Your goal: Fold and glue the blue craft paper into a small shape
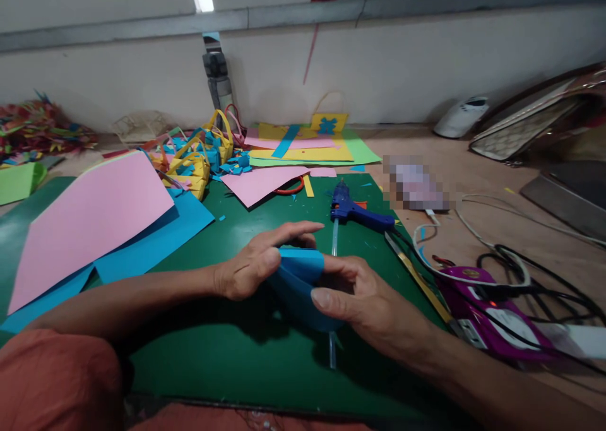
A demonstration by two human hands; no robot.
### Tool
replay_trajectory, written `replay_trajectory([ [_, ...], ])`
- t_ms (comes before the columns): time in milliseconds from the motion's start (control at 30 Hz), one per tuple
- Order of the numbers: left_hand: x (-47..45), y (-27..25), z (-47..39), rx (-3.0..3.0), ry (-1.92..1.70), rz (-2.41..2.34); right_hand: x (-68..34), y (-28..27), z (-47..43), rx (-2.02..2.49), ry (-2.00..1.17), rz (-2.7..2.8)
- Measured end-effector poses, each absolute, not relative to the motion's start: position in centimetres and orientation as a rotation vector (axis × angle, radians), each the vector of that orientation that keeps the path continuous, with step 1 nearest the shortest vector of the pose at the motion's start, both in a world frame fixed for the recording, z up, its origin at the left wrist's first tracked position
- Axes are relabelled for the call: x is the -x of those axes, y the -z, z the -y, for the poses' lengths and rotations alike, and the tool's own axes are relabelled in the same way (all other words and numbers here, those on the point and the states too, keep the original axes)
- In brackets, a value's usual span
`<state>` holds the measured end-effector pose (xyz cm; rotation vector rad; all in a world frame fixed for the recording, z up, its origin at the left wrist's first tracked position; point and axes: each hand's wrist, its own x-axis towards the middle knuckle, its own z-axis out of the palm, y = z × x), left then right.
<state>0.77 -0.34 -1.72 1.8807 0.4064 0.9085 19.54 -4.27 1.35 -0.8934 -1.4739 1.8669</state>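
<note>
A curved piece of blue paper (298, 292) is held up over the green cutting mat (227, 355), its upper edge folded or bent over. My right hand (355, 289) grips its right side, thumb in front and fingers reaching inside or behind. At the left edge, my left hand (253, 260) has its thumb by the paper's top corner, with the other fingers stretched along the far side. Beyond my hands lies a blue glue gun (357, 210). Its clear glue stick (336, 235) runs toward me and passes behind the paper and my right hand.
Pink sheets (99, 216) and blue sheets (156, 235) lie left. Small yellow and blue paper baskets (199, 159) stand behind, near red-handled scissors (296, 187). To the right are a yellow cutter knife (421, 279), a purple power strip (492, 317), cables and a phone (419, 182).
</note>
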Motion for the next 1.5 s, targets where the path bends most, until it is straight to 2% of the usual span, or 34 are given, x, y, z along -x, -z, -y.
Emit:
replay_trajectory([
  [333, -1.1, 3.2, 0.3, -2.011, -0.939, -0.325, -18.9, -0.6, 4.6, 0.946, -2.001, 1.336],
  [900, -1.5, 3.8, 0.1, -2.143, -0.993, -0.26, -18.7, -0.2, 4.9, 0.986, -1.907, 1.238],
  [1300, -1.0, 2.2, -0.1, -2.258, -1.1, -0.17, -17.8, -1.0, 4.4, 1.275, -1.725, 1.234],
  [1500, -1.2, 1.9, 0.9, -2.046, -1.082, -0.376, -17.5, -0.5, 4.5, 1.215, -1.802, 1.082],
])
